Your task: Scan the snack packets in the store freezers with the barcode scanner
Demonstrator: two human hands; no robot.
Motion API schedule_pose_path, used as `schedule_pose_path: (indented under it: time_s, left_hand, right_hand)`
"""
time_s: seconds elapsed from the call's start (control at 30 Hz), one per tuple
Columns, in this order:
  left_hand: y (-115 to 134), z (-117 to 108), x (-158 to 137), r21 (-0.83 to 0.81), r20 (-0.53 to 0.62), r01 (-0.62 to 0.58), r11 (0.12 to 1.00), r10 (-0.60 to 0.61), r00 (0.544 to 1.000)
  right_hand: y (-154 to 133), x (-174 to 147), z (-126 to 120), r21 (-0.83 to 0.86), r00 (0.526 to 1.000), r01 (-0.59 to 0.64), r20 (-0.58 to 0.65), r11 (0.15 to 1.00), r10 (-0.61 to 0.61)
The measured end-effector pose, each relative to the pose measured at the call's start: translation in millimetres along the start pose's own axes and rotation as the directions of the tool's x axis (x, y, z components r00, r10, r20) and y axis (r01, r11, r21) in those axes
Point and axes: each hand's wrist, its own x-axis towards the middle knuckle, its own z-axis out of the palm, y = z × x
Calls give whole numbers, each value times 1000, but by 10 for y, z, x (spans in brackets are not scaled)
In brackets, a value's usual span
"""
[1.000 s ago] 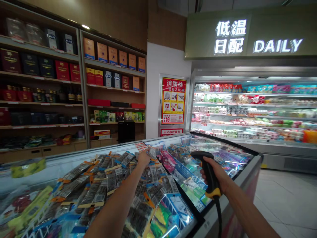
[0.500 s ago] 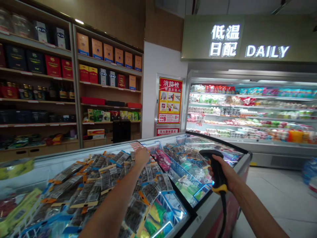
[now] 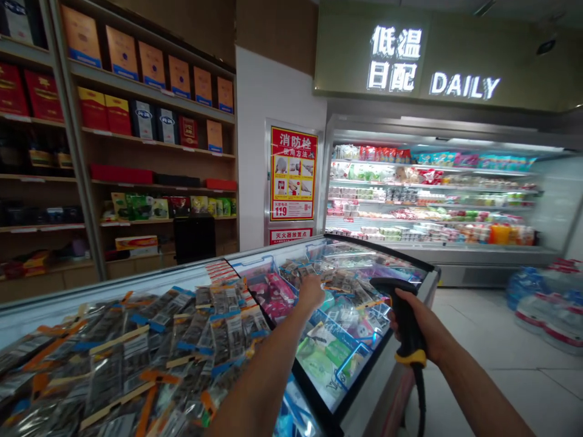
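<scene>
My left hand [image 3: 311, 292] reaches over the glass top of the chest freezer, at the near side of a smaller pile of flat clear packets [image 3: 344, 280]. Its fingers look curled in; whatever they hold is hidden behind the hand. In my right hand [image 3: 421, 325] is a black and yellow barcode scanner [image 3: 407, 318], gripped by its handle, with its cord hanging down. A large heap of flat dark packets with orange and blue ends [image 3: 136, 346] covers the left part of the freezer top. A red-striped paper [image 3: 221, 271] lies by its far edge.
Blue wire baskets with bagged goods [image 3: 328, 352] show under the freezer glass [image 3: 387, 267]. Shelves of boxes [image 3: 150, 152] stand behind on the left, and a lit refrigerated display [image 3: 432, 200] on the right. Shrink-wrapped water bottles [image 3: 553, 303] sit on the floor.
My left hand has moved right, from beside the striped paper to the smaller packet pile. The view has turned right and closer. The scanner stays in my right hand.
</scene>
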Motion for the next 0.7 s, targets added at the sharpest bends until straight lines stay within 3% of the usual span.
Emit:
schedule_pose_path:
  time_s: [0.13, 0.37, 0.6, 0.7]
  left_hand:
    - [287, 388, 239, 15, 20, -142, 990, 141, 990]
    - [720, 921, 644, 36, 197, -301, 953, 288, 937]
    - [985, 1192, 845, 82, 355, -399, 913, 347, 868]
    - [933, 1215, 823, 100, 358, -378, 920, 321, 877]
  right_hand:
    - [-32, 131, -162, 3, 999, -18, -47, 1000, 18]
    - [-89, 302, -464, 18, 997, -10, -80, 1000, 12]
    - [-114, 363, -694, 29, 994, 9, -112, 1000, -6]
    - [-121, 356, -682, 27, 994, -6, -111, 1000, 8]
